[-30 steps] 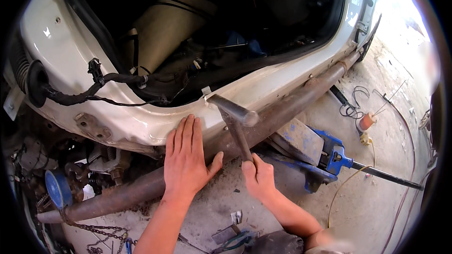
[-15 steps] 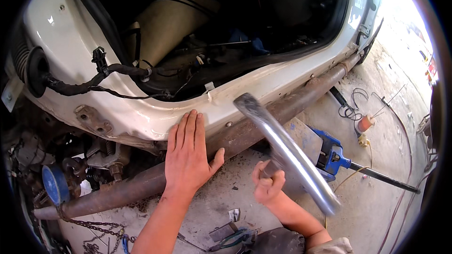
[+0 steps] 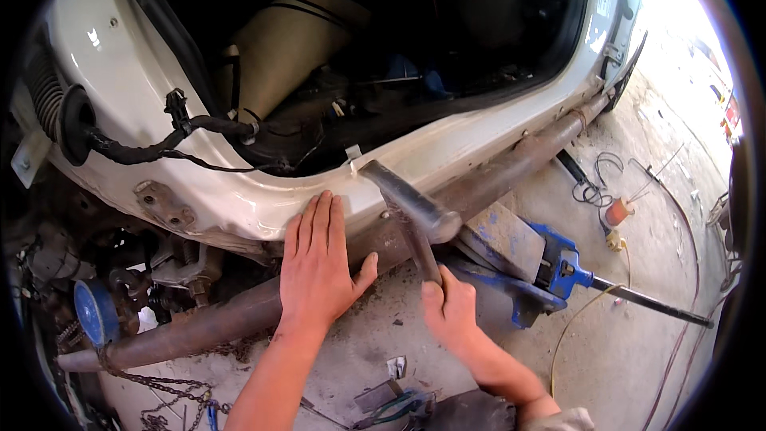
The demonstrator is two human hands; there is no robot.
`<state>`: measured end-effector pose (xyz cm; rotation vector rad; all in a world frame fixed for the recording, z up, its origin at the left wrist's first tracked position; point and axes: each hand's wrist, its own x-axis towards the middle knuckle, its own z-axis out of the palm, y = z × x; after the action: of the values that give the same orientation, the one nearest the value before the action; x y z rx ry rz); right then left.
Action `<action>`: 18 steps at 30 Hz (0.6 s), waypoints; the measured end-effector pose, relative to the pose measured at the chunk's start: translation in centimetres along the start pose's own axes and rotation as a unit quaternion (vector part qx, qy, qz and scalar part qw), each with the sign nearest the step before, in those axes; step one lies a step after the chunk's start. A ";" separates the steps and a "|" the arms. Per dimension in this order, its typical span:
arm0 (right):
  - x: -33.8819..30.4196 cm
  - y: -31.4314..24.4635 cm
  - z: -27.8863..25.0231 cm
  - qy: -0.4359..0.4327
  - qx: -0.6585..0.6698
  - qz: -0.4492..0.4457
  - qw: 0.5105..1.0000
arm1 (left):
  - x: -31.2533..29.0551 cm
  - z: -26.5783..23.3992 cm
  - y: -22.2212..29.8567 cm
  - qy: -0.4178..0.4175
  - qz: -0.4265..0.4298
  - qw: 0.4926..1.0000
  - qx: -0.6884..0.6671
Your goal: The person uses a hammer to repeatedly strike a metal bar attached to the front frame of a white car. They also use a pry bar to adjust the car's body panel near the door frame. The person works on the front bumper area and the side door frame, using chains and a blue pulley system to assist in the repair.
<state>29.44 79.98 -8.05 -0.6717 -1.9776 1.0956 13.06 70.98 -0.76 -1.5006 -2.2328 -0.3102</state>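
My left hand (image 3: 319, 271) lies flat with fingers stretched, its fingertips on the white door sill (image 3: 267, 211) of a car body and its palm over a rusty steel pipe (image 3: 511, 172). To its right, my right hand (image 3: 453, 307) is wrapped round the handle of a hammer (image 3: 411, 203). The hammer's long metal head reaches over the sill's lower edge, one end close to or touching the white panel beside a small upright tab (image 3: 353, 153). The pipe runs along below the sill, from lower left to upper right.
A blue floor jack (image 3: 550, 263) with a long black handle stands under the pipe at right. A chain (image 3: 163, 383) hangs by a blue round part (image 3: 96, 311). Pliers (image 3: 391, 407) and scraps lie on the floor; a dark wiring harness (image 3: 132, 152) crosses the panel. Cables trail at right.
The hammer has swung up and left, its head moving from a blurred slant at right to the sill. My right hand has turned with it. My left hand stays in place.
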 end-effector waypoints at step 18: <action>0.7 1.7 1.2 0.036 -0.003 -0.019 0.999 | 0.0 0.3 0.1 0.017 0.001 1.000 -0.024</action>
<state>28.16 80.77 -9.70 -0.6635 -1.9257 1.0298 13.04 71.14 -1.07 -1.5096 -2.2130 -0.3880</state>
